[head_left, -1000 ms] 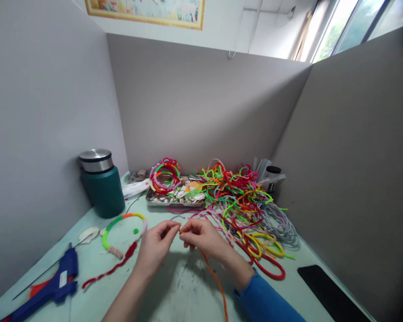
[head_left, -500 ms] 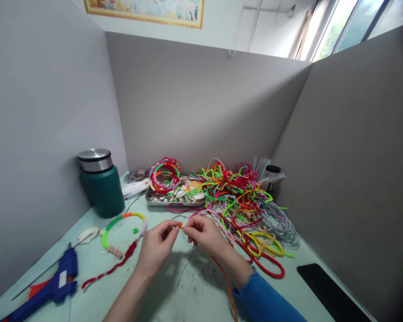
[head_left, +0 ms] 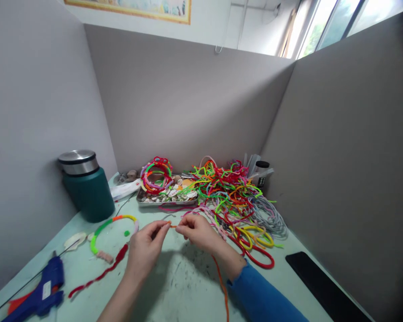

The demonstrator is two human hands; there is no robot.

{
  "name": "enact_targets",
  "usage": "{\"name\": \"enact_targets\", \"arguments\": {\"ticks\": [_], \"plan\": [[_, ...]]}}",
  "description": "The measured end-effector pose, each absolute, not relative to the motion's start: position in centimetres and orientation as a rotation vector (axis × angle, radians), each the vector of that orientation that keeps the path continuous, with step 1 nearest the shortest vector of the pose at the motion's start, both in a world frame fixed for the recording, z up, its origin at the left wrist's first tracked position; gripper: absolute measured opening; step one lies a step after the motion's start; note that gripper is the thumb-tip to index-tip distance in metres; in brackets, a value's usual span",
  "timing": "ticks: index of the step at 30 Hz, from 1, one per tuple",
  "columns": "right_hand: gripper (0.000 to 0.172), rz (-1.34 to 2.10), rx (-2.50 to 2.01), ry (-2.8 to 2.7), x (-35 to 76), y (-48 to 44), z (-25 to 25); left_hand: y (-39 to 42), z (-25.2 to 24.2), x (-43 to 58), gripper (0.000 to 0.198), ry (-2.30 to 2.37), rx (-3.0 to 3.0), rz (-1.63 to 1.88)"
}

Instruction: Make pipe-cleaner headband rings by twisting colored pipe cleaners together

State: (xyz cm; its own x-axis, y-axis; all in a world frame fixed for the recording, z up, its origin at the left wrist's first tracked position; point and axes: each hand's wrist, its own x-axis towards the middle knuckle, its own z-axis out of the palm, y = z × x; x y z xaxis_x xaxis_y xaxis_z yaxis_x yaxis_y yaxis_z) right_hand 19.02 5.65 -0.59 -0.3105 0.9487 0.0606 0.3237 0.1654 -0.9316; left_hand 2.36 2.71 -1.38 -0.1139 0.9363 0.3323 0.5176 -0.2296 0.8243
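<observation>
Between my two hands runs a short stretch of orange pipe cleaner [head_left: 173, 226], raised over the table. My left hand [head_left: 147, 248] pinches its end, where a small orange bit shows at the fingertips. A little to the right, my right hand [head_left: 198, 232] pinches the strand with thumb and forefinger. The long orange tail [head_left: 223, 286] hangs below my right wrist towards the near table edge. Left of my left hand lie a red fuzzy strand [head_left: 112, 267] and a multicoloured pipe-cleaner ring [head_left: 102, 228] that is open on one side.
A blue glue gun [head_left: 50, 281] and a green flask [head_left: 89, 194] stand at left. Behind my hands are a metal tray [head_left: 168, 204] of buttons and shells, a tangled pipe-cleaner pile [head_left: 221, 188] and red-handled scissors [head_left: 262, 260]. A black flat object [head_left: 322, 281] lies at right. Grey partitions enclose the table.
The view has turned slightly right, so everything appears shifted left. My fingertips are a little farther apart, and more of the orange pipe cleaner shows between them.
</observation>
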Motion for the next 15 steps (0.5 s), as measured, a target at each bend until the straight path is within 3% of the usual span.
{"name": "enact_targets", "arguments": {"ticks": [15], "plan": [[0.008,0.383,-1.227,-2.007,19.9,5.3,0.5,2.0,-1.1,3.1,0.024,1.541,2.341,1.080]]}}
